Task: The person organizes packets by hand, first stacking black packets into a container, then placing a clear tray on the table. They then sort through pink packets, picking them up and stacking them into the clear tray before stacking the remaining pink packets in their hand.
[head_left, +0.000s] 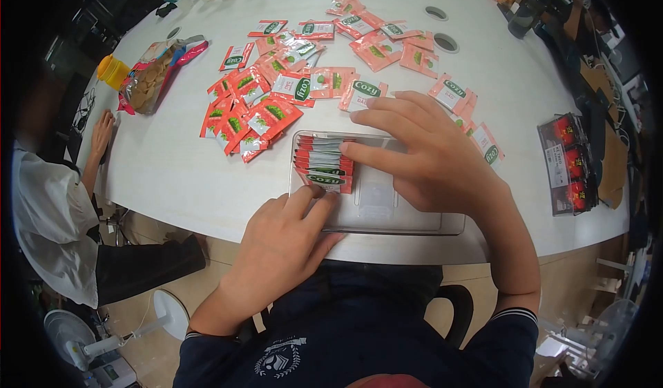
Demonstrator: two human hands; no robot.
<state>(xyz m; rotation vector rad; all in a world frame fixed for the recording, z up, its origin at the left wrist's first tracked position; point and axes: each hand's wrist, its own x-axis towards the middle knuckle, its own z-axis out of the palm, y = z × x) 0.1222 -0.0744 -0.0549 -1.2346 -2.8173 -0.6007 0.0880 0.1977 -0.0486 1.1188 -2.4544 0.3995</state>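
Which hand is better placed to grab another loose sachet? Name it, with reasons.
Probably the right hand: one fingertip is at the sachet row, but the others spread close to a loose sachet. The left hand is farther back, at the row's near end.

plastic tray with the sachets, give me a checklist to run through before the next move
1. Tray resting wholly on the table: ok
2. Sachet row at the tray's left end: ok
3. Left hand at the row's near end: ok
4. Right hand clear of the row: not ok, index finger at its right side
5. Loose sachets neatly lined up: not ok, scattered and overlapping
6. Exact count in the row: cannot tell
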